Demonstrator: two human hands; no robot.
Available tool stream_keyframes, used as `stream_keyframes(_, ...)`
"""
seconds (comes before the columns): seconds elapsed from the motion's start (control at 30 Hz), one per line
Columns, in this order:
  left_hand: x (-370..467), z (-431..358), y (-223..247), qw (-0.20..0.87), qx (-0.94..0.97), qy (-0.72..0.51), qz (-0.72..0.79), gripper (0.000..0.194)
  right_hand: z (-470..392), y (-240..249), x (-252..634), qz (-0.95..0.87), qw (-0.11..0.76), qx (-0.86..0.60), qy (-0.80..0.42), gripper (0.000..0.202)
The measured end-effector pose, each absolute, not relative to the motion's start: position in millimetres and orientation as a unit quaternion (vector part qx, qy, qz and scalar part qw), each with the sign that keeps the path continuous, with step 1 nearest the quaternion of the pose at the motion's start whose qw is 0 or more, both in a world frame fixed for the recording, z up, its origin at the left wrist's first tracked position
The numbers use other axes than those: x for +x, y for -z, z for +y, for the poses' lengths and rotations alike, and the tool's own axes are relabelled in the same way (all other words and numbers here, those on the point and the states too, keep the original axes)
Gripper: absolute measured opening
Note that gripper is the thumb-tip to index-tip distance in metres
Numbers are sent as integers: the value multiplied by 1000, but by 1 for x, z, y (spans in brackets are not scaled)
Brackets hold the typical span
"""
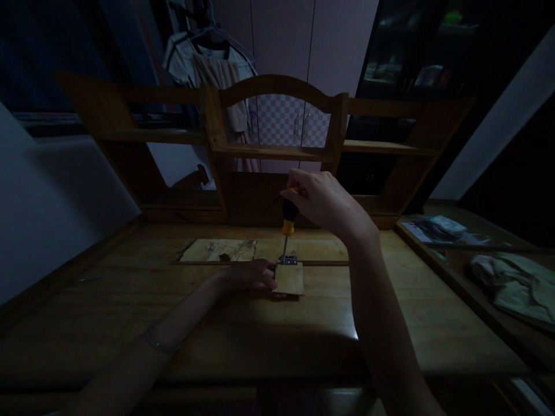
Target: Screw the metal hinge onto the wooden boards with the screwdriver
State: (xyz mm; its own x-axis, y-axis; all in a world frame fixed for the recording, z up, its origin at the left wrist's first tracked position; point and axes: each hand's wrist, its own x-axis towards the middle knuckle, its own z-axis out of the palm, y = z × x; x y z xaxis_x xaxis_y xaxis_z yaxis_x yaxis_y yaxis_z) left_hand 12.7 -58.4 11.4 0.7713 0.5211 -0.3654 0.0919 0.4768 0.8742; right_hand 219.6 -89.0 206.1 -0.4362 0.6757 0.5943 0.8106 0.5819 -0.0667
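Observation:
A screwdriver (pixel 288 218) with a black and yellow handle stands nearly upright, its handle gripped from above by my right hand (pixel 316 199). Its tip meets a small metal hinge (pixel 288 260). The hinge lies along the far edge of a small square wooden piece (pixel 289 279) and reaches toward a long wooden strip (pixel 321 250) behind it. My left hand (pixel 255 275) holds the small piece by its left side, with some fingers hidden beneath it. Left of the hinge, a rough, pale board (pixel 217 251) with a dark knot lies along the strip.
The wooden desk (pixel 143 323) carries a shelf frame (pixel 273 151) along its back. A thin metallic item (pixel 91 279) lies at the left. Plastic packets (pixel 446 226) and crumpled cloth (pixel 524 286) sit at the right. Clothes (pixel 212 63) hang behind the shelf.

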Motion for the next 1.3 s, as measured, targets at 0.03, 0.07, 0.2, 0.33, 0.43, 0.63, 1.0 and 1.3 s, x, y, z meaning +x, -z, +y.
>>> stream_keyframes(0.03,12,-58,-11,802,495,-132,306,80,-89,-206,220,-839,293,-445,109,5)
stream_keyframes(0.07,12,-58,-10,803,497,-129,301,80,-89,-206,220,-838,294,-447,104,6)
stream_keyframes(0.2,13,-58,-11,803,502,-125,296,77,-85,-205,220,-837,296,-449,101,10)
stream_keyframes(0.33,14,-59,-14,803,505,-124,292,77,-85,-205,219,-837,287,-457,98,15)
stream_keyframes(0.43,13,-58,-14,805,509,-122,278,78,-86,-206,220,-836,281,-460,97,18)
stream_keyframes(0.63,12,-57,-12,792,500,-127,326,83,-87,-205,220,-842,295,-438,109,16)
stream_keyframes(1.0,10,-59,-11,786,480,-146,361,93,-91,-207,221,-835,305,-441,127,10)
stream_keyframes(1.3,10,-57,-7,796,493,-133,324,87,-92,-210,219,-836,298,-452,90,8)
